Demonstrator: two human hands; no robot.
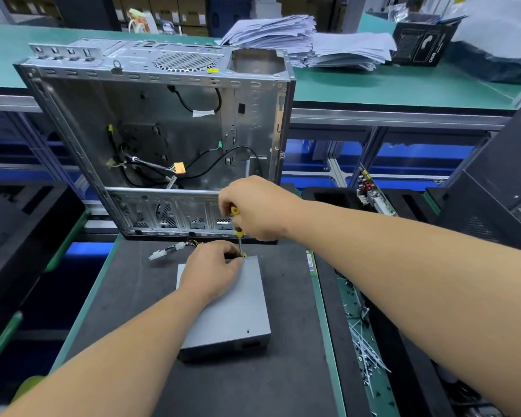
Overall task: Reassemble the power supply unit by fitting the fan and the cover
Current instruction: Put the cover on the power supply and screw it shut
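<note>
Power supply unit [232, 311]: grey metal box, cover on, lying flat on the dark mat [127, 296]. All positions below are given relative to this unit.

Left hand [212, 272] rests on the unit's far top surface, fingers curled down at the far edge beside the screwdriver tip; whether they pinch anything there cannot be told.

Right hand [253, 209] is above the far edge, fist wrapped round the yellow-and-black handle of a screwdriver [237, 233]. Shaft near upright, tip meeting the unit's far right corner.

Wire bundle with white connectors [167, 251] trails from the far left side onto the mat.

Open computer case [163, 130] stands just beyond the unit. Loose screws and cable ties [363, 344] lie to its right.
</note>
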